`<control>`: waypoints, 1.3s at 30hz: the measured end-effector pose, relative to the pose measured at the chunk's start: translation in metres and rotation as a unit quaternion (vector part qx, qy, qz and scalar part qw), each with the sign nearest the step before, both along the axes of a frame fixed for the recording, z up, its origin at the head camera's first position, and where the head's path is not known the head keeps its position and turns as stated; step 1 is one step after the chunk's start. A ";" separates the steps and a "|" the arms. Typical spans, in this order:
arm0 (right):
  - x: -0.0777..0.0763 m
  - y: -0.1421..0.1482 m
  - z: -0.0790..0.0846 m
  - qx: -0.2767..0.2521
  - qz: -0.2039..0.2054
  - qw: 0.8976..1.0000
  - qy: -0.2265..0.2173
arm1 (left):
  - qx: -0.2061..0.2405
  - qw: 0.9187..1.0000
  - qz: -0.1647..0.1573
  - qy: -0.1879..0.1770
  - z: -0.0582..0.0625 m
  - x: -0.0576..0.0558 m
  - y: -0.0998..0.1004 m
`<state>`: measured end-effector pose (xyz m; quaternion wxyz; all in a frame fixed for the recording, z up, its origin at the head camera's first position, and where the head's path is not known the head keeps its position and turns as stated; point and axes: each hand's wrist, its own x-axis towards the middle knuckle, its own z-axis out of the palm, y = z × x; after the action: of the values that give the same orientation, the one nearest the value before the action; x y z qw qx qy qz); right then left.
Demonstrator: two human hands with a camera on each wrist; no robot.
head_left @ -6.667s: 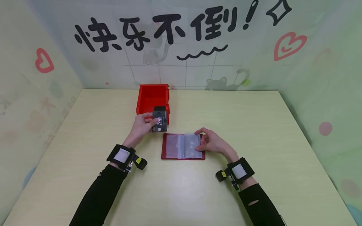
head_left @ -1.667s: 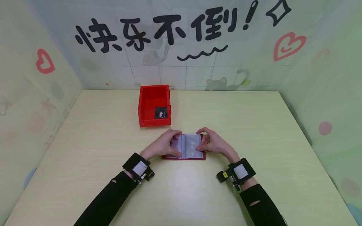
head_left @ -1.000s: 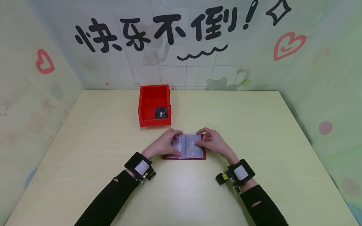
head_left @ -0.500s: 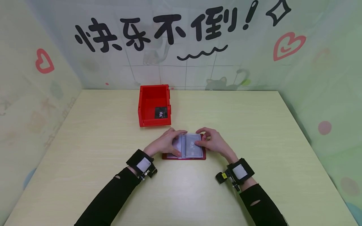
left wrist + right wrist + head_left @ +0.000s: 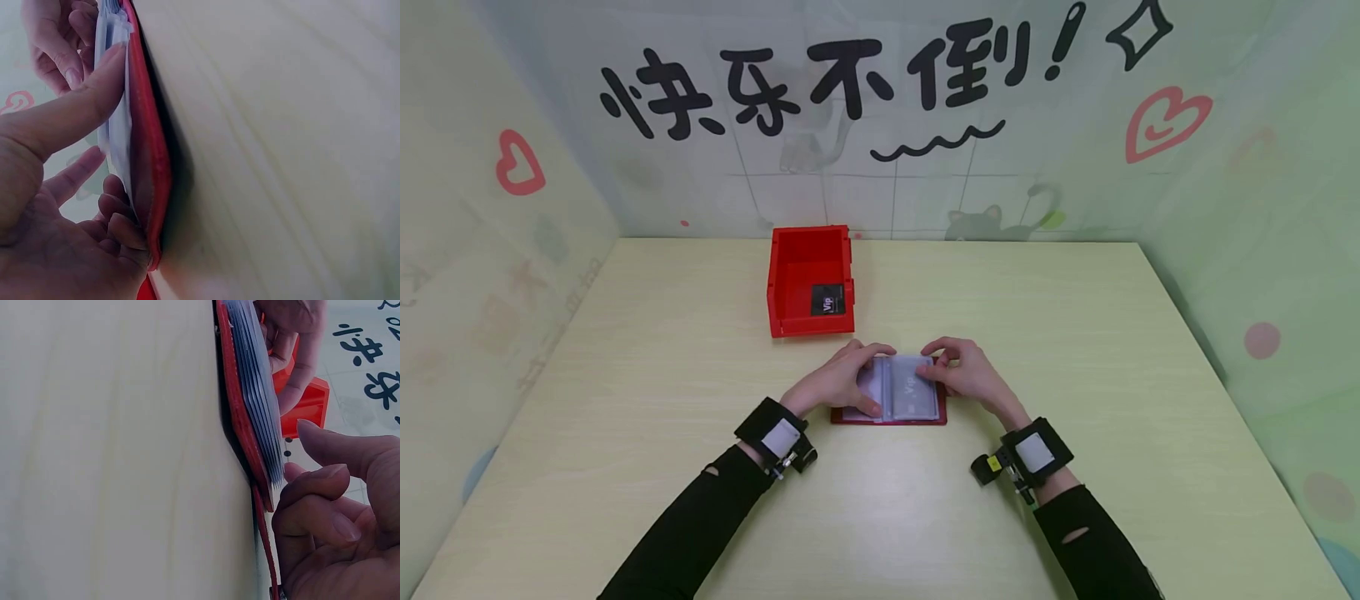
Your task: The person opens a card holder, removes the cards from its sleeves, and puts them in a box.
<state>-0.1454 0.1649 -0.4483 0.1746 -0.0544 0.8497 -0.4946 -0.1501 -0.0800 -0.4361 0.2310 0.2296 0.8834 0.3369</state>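
Note:
A red card holder (image 5: 942, 417) lies spread on the table with its clear pocket pages (image 5: 914, 402) showing; faint "Vip" lettering is on the right page. My left hand (image 5: 832, 385) rests across its left side, the thumb at the near part and the index finger towards the far edge. Over the upper right corner is my right hand (image 5: 968, 375). In the right wrist view its thumb (image 5: 331, 445) stands apart from the stack of pages (image 5: 255, 387), while bent fingers (image 5: 315, 509) lie close to the cover edge. Neither hand visibly pinches a page.
Behind the holder, to the left, stands a red bin (image 5: 775, 292). A black card (image 5: 828, 300) marked "Vip" lies in it. The pale table (image 5: 1037, 317) ends at a printed backdrop, with printed side walls left and right.
Earlier my left hand held a dark VIP card at the bin; now it rests on the holder without that card. My right thumb has moved up the right page towards its far corner.

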 end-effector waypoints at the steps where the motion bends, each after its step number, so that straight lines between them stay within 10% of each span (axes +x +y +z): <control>1: 0.000 0.000 0.000 -0.003 0.000 1.000 -0.005 | 0.001 1.000 0.000 0.000 0.000 0.000 0.000; 19: -0.004 0.002 0.002 -0.062 0.006 0.996 -0.063 | 0.006 1.000 0.003 0.000 -0.001 -0.001 0.000; 39: 0.011 -0.010 -0.002 -0.150 0.045 0.988 -0.012 | 0.066 0.997 0.027 -0.026 -0.004 -0.005 -0.011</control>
<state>-0.1344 0.1547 -0.4500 0.1962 -0.1120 0.7605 -0.6088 -0.1552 -0.0909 -0.4397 0.2288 0.2112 0.8590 0.4065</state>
